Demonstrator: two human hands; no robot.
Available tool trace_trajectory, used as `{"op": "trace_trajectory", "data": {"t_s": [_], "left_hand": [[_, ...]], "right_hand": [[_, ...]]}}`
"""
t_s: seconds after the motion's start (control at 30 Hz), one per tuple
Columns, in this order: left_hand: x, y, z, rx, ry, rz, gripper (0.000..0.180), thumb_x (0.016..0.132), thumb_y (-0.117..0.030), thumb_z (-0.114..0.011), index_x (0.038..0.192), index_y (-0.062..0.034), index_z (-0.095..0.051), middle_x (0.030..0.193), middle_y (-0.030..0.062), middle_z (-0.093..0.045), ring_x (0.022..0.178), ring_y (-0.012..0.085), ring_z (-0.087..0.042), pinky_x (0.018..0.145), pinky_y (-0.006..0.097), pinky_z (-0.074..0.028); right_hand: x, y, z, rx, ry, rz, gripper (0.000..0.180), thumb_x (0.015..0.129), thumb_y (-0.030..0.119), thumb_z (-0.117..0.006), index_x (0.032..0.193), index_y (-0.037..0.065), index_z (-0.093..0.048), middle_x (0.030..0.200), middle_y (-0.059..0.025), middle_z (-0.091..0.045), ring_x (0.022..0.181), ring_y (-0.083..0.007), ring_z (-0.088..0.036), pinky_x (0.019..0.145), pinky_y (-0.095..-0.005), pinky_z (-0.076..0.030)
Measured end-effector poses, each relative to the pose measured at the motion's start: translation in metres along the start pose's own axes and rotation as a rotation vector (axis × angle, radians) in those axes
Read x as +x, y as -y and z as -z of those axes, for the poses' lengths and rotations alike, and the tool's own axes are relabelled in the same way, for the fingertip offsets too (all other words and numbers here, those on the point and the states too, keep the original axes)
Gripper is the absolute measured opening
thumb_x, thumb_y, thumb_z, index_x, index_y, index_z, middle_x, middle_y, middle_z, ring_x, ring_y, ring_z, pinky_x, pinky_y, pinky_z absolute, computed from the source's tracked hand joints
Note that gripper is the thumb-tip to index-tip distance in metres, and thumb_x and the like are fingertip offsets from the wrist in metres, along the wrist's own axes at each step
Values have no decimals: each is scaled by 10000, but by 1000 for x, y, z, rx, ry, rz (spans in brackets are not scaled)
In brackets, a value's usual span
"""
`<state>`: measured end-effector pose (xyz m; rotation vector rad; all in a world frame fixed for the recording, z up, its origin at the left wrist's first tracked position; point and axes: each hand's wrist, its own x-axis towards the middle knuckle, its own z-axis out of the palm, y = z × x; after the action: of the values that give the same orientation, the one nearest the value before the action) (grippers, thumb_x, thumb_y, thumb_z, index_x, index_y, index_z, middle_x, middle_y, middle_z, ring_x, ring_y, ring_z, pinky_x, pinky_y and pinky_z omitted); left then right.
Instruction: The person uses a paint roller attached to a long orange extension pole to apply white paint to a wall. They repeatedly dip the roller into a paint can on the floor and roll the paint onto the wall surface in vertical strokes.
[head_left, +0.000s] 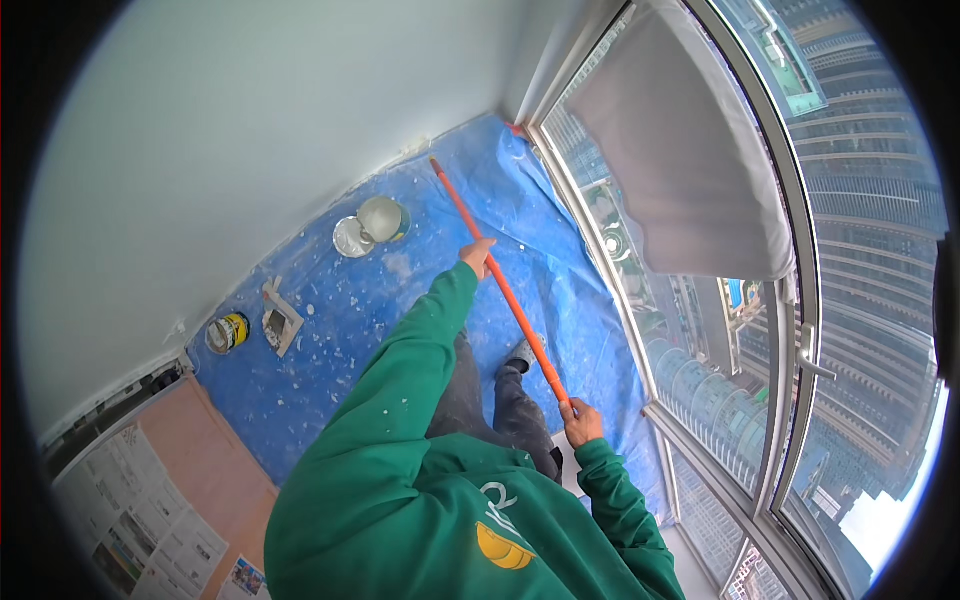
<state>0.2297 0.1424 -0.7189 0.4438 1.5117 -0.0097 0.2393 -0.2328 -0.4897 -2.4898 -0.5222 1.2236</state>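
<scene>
The left hand (478, 256) is wrapped around the orange pole (500, 285) partway up, near the centre of the frame, and the right hand (580, 422) is closed on its lower end, a little right of centre. The pole slants up and left toward the corner where the pale wall (250, 130) meets the window (700, 330); I can't see its tip clearly. Below the arms, the blue tarp (330, 370) covers the floor, speckled white. An open paint bucket (381, 219) and its lid (352, 238) sit at upper centre, and a small yellow can (227, 333) and a tray-like piece (280, 322) lie at the left, all well apart from the feet. Newspaper sheets (130, 510) lie lower left. I'd worry about a swing of the pole knocking the glass, or a step back slipping on the tarp.
</scene>
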Motion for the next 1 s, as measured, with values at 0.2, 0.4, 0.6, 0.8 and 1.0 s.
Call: {"op": "trace_trajectory", "data": {"t_s": [0.2,0.4,0.6,0.8,1.0], "left_hand": [[-53,28,-2,108,-15,-50,439,755,-311,-747,993,0,-549,838,153,-615,680,264,-646,533,432,-473],[-180,81,3,135,77,-196,302,807,-235,-727,951,-3,-596,819,91,-637,709,223,-664,572,366,-504],[-290,97,8,94,210,-249,213,885,-189,-648,950,7,-597,851,109,-666,760,227,-690,586,337,-540],[-375,100,4,62,280,-444,219,898,-179,-637,919,35,-600,841,131,-673,763,231,-700,548,311,-544],[-439,85,3,28,242,-721,233,903,-177,-647,933,49,-595,833,140,-681,749,234,-710,533,298,-551]], "right_hand": [[-63,-24,15,64,-1,-56,459,926,456,-561,960,9,-660,706,-161,-598,656,-268,-570,627,-408,-450],[-148,-103,29,142,2,-128,448,892,445,-613,912,-1,-662,631,-159,-564,586,-230,-544,597,-398,-444],[-193,-189,22,266,-95,0,445,895,419,-616,777,-9,-583,550,-129,-432,524,-181,-388,510,-383,-373],[-198,-218,31,259,-103,185,475,897,441,-607,735,-2,-551,533,-93,-404,528,-138,-366,486,-379,-352],[-179,-195,24,332,-194,213,495,906,468,-584,737,5,-538,534,-69,-416,524,-135,-402,485,-373,-352]]}}
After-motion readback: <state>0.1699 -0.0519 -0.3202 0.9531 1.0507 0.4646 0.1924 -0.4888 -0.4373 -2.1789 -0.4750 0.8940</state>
